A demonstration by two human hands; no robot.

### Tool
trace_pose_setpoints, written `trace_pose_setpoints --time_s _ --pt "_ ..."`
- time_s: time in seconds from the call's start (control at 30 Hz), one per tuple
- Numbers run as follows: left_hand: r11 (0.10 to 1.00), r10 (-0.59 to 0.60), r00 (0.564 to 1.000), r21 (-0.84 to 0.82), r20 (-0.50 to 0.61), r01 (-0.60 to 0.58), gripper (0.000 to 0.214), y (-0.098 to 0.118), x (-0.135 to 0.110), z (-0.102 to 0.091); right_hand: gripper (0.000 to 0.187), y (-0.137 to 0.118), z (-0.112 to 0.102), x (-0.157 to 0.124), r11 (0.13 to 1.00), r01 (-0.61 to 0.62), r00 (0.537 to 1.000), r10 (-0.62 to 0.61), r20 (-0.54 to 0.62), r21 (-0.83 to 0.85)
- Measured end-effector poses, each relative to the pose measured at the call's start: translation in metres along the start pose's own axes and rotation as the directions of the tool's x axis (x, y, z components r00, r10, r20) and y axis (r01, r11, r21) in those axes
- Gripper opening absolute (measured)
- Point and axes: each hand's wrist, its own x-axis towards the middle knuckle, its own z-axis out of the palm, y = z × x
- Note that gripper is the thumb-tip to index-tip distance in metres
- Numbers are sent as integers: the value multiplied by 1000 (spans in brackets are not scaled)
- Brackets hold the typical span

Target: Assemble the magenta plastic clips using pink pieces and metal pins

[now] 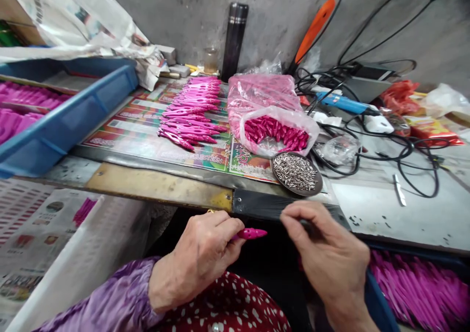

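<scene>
My left hand (200, 256) is closed round a small pink plastic piece (251, 233) whose tip pokes out to the right. My right hand (326, 253) is beside it with fingers pinched together; what they hold is hidden. Both hands hover at the table's front edge, just below a round dish of small metal pins (296, 173). Behind the dish sits a clear bag of pink pieces (275, 133). A row of finished pink parts (191, 111) lies on a printed sheet.
A blue tray (73, 119) with pink parts stands at the left. Another bin of pink parts (422, 288) is low on the right. Black cables (404, 151), a blue tool (345, 104), a dark flask (235, 38) and newspaper (33, 234) surround the work area.
</scene>
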Motion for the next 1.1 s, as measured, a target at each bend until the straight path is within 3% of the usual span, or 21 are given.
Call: trace_pose_setpoints --time_s 0.17,0.6,0.87,1.1 --pt "1000 4 1000 -13 11 -4 12 7 4 -4 14 -18 17 -17 970 -29 986 -12 166 241" --pt "997 47 998 56 36 -49 15 7 1 0 15 -18 23 -21 968 -49 980 -1 198 246" --pt "988 75 997 134 26 -78 15 8 1 -1 18 -24 29 -20 962 272 959 -268 90 -23" --pt "988 114 993 109 -8 -112 19 6 1 3 24 -9 36 -33 830 517 853 -520 43 -212"
